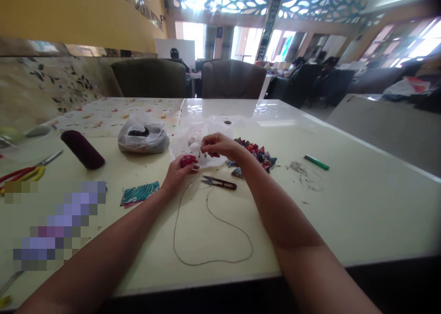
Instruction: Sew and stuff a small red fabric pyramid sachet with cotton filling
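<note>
A small red patterned fabric piece (188,159) sits in the fingers of the left hand (181,171), clamped between thumb and fingertips, its upper face showing above the thumb. The right hand (218,145) is just beside it, up and to the right, palm down with fingers curled and tips close together; whether they pinch anything, I cannot tell. Fluffy white stuffing (195,146) lies just left of those fingertips, on a crumpled translucent white plastic sheet (182,139).

Below the hands, dark metal thread snips (222,183) lie on the glossy pale tabletop (361,204), and a thin brown thread (213,261) makes a wide loop; whether it joins the red piece is unclear. Right of the sheet is a heap of multicoloured patterned fabric pieces (263,158), partly behind the right forearm. Teal wave-patterned fabric (139,193) lies beside the left forearm. Farther right are tangled thread scraps (300,171) and a slim green stick-like object (317,162); farther left, a dark maroon cylinder (82,149).
</note>
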The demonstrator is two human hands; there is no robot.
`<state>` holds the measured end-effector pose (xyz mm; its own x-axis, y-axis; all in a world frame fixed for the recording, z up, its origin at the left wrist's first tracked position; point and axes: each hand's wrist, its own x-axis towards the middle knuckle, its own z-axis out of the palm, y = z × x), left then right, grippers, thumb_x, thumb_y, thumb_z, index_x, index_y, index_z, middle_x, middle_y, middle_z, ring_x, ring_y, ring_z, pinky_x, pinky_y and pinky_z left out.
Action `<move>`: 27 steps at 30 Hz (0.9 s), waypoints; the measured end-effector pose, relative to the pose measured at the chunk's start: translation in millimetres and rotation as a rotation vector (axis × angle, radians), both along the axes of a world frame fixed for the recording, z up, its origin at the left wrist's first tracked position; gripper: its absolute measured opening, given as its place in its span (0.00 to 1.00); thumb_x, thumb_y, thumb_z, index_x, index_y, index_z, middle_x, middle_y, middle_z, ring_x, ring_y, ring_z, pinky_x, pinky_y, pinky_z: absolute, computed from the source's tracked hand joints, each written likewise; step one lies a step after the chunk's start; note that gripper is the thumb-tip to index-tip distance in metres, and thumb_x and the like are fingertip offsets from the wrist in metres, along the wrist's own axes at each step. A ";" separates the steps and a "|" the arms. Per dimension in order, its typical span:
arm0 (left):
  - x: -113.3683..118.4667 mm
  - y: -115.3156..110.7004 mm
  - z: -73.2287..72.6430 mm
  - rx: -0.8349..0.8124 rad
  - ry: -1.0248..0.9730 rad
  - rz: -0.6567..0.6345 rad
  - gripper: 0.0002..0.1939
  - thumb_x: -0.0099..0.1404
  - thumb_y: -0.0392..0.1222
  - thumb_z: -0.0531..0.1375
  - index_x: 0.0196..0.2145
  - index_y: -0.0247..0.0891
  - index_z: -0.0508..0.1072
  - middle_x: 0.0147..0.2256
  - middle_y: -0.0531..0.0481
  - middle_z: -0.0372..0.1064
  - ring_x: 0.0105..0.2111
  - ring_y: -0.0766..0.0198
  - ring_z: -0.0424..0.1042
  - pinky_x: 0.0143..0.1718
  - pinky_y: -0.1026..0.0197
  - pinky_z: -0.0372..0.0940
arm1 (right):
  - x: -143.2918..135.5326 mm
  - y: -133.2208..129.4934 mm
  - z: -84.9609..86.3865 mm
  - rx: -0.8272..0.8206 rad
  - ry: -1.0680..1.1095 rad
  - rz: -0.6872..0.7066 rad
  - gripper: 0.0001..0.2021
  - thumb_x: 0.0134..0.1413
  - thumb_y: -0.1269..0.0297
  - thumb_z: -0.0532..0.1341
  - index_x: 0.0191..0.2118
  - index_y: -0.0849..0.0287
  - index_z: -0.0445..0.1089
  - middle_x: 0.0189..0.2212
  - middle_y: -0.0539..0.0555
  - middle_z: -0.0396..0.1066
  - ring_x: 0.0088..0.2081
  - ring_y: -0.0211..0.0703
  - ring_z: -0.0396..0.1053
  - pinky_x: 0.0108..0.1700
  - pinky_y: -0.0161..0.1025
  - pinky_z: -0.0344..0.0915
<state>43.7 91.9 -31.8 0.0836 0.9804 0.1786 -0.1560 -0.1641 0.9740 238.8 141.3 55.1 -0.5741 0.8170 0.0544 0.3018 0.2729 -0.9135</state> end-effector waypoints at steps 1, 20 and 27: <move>0.2 -0.4 0.3 0.004 -0.008 0.003 0.18 0.55 0.46 0.70 0.40 0.35 0.74 0.38 0.47 0.76 0.33 0.62 0.77 0.35 0.59 0.74 | -0.5 -0.9 1.1 0.003 -0.016 0.004 0.03 0.52 0.74 0.62 0.29 0.62 0.69 0.17 0.44 0.61 0.19 0.29 0.55 0.22 0.31 0.49; 1.6 -0.8 3.6 0.037 -0.077 0.151 0.21 0.50 0.50 0.73 0.37 0.34 0.75 0.23 0.53 0.71 0.22 0.67 0.70 0.28 0.62 0.71 | -19.2 -4.5 -7.1 0.083 -0.390 0.105 0.09 0.50 0.78 0.58 0.24 0.60 0.61 0.21 0.47 0.65 0.21 0.30 0.61 0.24 0.31 0.56; 0.7 1.3 4.1 0.033 -0.099 0.218 0.18 0.51 0.49 0.71 0.32 0.34 0.74 0.23 0.54 0.70 0.22 0.68 0.69 0.27 0.63 0.70 | -29.3 1.1 -21.6 0.039 -0.036 0.050 0.07 0.55 0.73 0.62 0.39 0.58 0.64 0.22 0.44 0.67 0.20 0.31 0.64 0.23 0.30 0.62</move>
